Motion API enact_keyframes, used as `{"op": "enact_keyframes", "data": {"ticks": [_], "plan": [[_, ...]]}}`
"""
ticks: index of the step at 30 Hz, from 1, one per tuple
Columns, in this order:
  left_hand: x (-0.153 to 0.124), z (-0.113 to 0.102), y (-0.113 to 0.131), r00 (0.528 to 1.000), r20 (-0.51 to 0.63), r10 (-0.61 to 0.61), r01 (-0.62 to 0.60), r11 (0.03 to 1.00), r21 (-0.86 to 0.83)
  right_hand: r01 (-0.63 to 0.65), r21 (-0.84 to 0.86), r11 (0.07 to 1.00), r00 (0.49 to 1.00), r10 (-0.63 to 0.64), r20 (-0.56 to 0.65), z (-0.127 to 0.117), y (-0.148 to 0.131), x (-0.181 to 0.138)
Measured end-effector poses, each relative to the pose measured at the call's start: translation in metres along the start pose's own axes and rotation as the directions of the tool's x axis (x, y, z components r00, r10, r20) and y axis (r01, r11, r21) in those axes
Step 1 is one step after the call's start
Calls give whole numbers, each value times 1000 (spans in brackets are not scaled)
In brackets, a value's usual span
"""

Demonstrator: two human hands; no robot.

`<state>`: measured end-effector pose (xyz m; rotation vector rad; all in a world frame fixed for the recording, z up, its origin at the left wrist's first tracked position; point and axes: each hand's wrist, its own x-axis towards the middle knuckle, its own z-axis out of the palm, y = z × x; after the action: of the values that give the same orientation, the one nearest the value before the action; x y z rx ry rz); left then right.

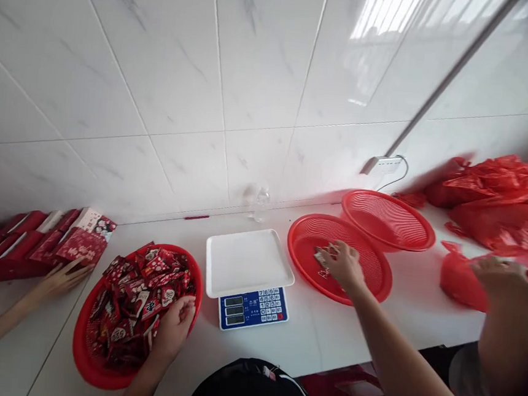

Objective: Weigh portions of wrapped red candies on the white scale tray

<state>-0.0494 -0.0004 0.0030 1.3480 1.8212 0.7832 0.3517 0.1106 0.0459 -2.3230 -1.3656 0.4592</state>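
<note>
My left hand (175, 328) has its fingers curled at the right side of a red plastic basket (80, 336); what they pinch, if anything, is hidden. Heaped in that basket are several small red printed packets (137, 301). My right hand (345, 267) reaches into another red basket (379, 282), fingers bent around a small packet (320, 256) near the bottom. A further packet (324, 273) with red and white print lies beneath the fingers. Between the two baskets stands a digital scale (254, 308) with a bare white tray (247, 261).
Behind the right basket sits another red basket (389, 221). Red plastic bags (490, 193) pile up at the right, near another person's hand (506, 281). At the left, a person's hand (65, 279) touches red boxes (80, 237). A clear bottle (261, 204) stands by the wall.
</note>
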Motion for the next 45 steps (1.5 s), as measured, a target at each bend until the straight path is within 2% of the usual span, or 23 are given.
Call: {"op": "enact_keyframes", "data": {"ticks": [2,5,8,14,16,18,24,29,32,36,39,41,45], "plan": [[9,-5,-10,998,-53,46,-35,983,182,-29,-79,996,999,31,24,-2,19,-2],[24,-9,-26,996,-37,77,-53,899,436,59,-84,995,996,-53,71,13,29,-16],[39,-10,-32,999,-32,25,-1,803,596,199,8,980,972,-198,123,37,19,-35],[61,-8,-16,995,-15,-102,78,651,755,340,127,932,881,-363,303,69,-20,-67],[65,-8,-14,994,-8,-109,74,627,775,370,162,915,854,-404,329,74,-25,-74],[66,-10,-14,995,-3,-100,67,647,759,391,184,902,836,-431,340,76,-26,-77],[42,-24,-14,994,37,-102,57,787,614,368,213,905,837,-422,349,71,-12,-77],[28,-42,-8,996,46,-82,35,776,629,372,234,898,830,-435,350,70,-8,-80],[34,-46,-6,997,38,-61,20,742,670,387,241,890,819,-452,355,71,-11,-83],[52,-38,-7,997,61,49,-78,731,678,411,246,878,798,-477,369,72,-17,-86],[67,-29,-10,983,177,-46,-92,714,694,418,236,877,792,-479,377,71,-16,-87],[75,-25,-13,971,211,-111,-75,699,712,427,230,874,790,-485,375,71,-15,-88],[85,-21,-17,975,211,-61,-103,723,683,418,244,875,787,-483,384,70,-13,-91]]}}
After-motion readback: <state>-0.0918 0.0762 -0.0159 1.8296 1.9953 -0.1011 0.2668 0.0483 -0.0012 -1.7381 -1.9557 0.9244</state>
